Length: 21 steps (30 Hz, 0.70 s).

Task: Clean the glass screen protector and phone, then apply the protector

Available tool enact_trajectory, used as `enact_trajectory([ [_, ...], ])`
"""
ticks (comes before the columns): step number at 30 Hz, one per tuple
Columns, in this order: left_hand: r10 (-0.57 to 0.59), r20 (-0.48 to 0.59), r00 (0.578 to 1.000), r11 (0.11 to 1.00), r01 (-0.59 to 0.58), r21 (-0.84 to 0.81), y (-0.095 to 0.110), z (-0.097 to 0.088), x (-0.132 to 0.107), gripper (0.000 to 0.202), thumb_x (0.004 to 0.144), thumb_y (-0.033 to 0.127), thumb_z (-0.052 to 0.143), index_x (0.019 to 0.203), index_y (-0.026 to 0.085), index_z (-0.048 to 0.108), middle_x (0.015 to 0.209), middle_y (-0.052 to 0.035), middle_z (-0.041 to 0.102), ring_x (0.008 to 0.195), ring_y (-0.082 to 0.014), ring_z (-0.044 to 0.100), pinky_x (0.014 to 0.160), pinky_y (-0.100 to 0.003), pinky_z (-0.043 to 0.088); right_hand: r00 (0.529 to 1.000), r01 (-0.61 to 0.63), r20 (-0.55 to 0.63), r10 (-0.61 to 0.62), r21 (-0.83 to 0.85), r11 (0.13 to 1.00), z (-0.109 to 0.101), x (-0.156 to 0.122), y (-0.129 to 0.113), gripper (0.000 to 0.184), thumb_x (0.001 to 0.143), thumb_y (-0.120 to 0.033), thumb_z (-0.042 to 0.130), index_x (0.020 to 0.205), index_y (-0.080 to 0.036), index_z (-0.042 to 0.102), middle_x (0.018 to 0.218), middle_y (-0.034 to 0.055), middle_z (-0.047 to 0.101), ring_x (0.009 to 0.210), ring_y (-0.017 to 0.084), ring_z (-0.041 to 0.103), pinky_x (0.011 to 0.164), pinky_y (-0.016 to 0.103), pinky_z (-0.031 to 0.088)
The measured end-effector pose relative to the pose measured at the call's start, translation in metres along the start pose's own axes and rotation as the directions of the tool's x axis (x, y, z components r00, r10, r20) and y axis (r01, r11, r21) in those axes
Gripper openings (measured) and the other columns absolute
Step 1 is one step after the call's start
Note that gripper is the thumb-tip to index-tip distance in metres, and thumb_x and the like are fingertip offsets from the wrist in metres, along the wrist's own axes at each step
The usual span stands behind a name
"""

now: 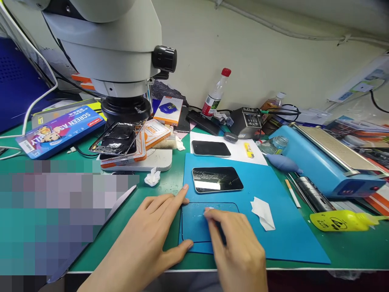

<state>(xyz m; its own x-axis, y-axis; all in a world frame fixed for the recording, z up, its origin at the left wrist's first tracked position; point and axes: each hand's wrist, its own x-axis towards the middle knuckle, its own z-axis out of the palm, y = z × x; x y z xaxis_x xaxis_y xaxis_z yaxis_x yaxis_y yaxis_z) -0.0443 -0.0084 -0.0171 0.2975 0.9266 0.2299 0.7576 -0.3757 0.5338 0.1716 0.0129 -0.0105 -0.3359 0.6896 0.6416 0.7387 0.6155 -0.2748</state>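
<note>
A clear glass phone panel [196,223] with a thin black border lies flat on the blue mat [291,245], with small droplets or specks on it. My left hand [152,231] rests at the panel's left edge, fingers stretched and thumb apart near the lower corner. Over the panel, my right hand [240,239] is closed in a pinch, its fingertips at the glass; a small pale bit shows there, too hidden to name. Just beyond the panel lies a phone [217,179] with a dark, reflective screen. A torn white tissue [263,213] is to the right.
A microscope [106,56] overhangs the left, above an opened phone [118,138] on boxes. Another phone [211,148] lies on white paper at the back. Right: a blue machine [328,162], a yellow bottle [338,221], a cigarette [292,193]. A crumpled tissue [152,177] sits left.
</note>
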Motion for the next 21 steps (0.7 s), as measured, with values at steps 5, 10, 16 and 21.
enact_trajectory([
  [5, 0.02, -0.02, 1.0, 1.0, -0.02, 0.005, 0.0, 0.001, 0.002, 0.115, 0.091, 0.016, 0.077, 0.174, 0.041, 0.001, 0.15, -0.0001, 0.072, 0.133, -0.0287, 0.068, 0.107, -0.044, 0.054, 0.994, 0.084, 0.059, -0.094, 0.158, 0.984, 0.008, 0.007, -0.023, 0.018, 0.106, -0.006, 0.057, 0.104, -0.022, 0.065, 0.089, 0.0016, 0.075, 0.083, 0.016, 0.073, 0.08, 0.03, 0.057],
  [10, 0.002, 0.01, 1.0, 1.0, -0.002, 0.011, 0.0, -0.001, 0.001, 0.119, 0.092, 0.024, 0.081, 0.174, 0.041, -0.004, 0.151, 0.0004, 0.072, 0.133, -0.0305, 0.068, 0.106, -0.045, 0.055, 1.0, -0.02, 0.002, 0.02, 0.104, 0.994, -0.015, 0.013, 0.013, 0.013, 0.107, -0.013, 0.063, 0.112, -0.024, 0.068, 0.104, 0.0009, 0.077, 0.098, 0.014, 0.074, 0.092, 0.026, 0.056],
  [16, -0.006, -0.001, 1.0, 1.0, 0.006, 0.019, 0.002, -0.002, 0.002, 0.13, 0.089, 0.023, 0.083, 0.175, 0.04, -0.013, 0.148, 0.0009, 0.074, 0.132, -0.0311, 0.07, 0.104, -0.046, 0.056, 0.999, -0.054, -0.002, 0.054, -0.013, 0.998, -0.012, 0.009, 0.031, 0.01, 0.105, -0.014, 0.067, 0.106, -0.023, 0.071, 0.096, 0.0008, 0.075, 0.09, 0.017, 0.07, 0.085, 0.03, 0.052],
  [21, 0.04, -0.057, 0.998, 0.998, -0.036, 0.06, 0.001, 0.0, 0.003, 0.129, 0.085, 0.017, 0.081, 0.177, 0.036, -0.008, 0.145, -0.0002, 0.075, 0.128, -0.0291, 0.072, 0.102, -0.044, 0.057, 0.998, 0.007, 0.058, -0.015, 0.124, 0.992, 0.017, 0.011, -0.014, 0.018, 0.106, -0.005, 0.058, 0.102, -0.021, 0.066, 0.092, 0.0017, 0.073, 0.087, 0.017, 0.069, 0.082, 0.031, 0.053],
])
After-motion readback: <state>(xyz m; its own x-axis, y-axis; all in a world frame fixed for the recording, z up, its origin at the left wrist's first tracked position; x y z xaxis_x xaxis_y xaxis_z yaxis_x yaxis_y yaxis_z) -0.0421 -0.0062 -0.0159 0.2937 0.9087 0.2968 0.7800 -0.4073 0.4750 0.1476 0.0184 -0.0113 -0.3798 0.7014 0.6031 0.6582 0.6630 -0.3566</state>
